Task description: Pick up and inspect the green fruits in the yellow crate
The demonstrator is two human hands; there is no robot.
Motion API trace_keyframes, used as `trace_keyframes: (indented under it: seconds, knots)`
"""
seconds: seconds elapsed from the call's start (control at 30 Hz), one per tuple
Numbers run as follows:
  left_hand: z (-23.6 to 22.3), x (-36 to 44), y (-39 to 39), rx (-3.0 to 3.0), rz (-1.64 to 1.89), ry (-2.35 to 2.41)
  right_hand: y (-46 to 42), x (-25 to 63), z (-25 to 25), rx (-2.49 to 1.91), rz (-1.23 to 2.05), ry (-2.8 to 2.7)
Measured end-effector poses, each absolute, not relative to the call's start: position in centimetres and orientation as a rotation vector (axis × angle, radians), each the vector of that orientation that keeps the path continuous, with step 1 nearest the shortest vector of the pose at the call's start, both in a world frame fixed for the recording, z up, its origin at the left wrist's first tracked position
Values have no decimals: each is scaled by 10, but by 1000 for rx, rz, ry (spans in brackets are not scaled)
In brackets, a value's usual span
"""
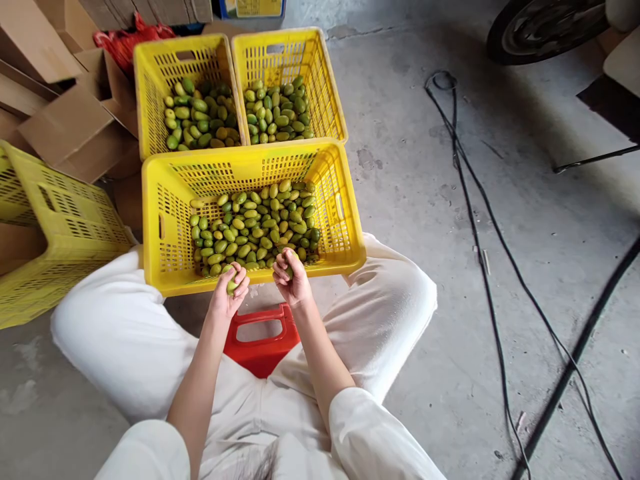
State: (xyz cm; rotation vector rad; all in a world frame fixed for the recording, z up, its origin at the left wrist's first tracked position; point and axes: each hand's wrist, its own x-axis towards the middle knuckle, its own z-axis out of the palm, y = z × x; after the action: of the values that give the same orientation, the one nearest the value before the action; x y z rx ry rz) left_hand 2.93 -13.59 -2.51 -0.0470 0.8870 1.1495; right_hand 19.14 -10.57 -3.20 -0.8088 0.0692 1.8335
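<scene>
Closed around a small green oval fruit [232, 285], my left hand [231, 288] hovers at the near rim of a yellow plastic crate [173, 285]. My right hand [291, 277] is level with it a little to the right, its fingers curled round another green fruit [289, 272] that they partly hide. Many loose green and yellowish oval fruits [255, 227] cover the floor of this crate just beyond both hands. The crate sits between my knees, and the hands are apart from each other.
Two more yellow crates [187, 47] with similar fruits stand behind. Cardboard boxes [75, 127] and another yellow crate [75, 213] are at the left. Below my hands is a red stool [263, 357]. Black cables [493, 293] cross the concrete floor near a wheel [543, 30].
</scene>
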Motion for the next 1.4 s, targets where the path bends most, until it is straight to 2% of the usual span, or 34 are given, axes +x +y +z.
trace_keyframes:
  seconds: [0.27,0.47,0.77,1.13,1.4]
  knots:
    - [-22,31,-134,172,1108,1027,-104,192,-36,-852,1857,63]
    - [-15,22,-131,-32,1242,939,-105,187,-28,-787,1875,53]
    - [-24,20,-134,55,1265,965,-112,188,-32,-848,1824,17]
    - [-15,19,-133,45,1133,863,-109,187,-31,-828,1866,-87]
    - [-29,21,-136,13,1153,1005,-107,189,-29,-803,1846,-46]
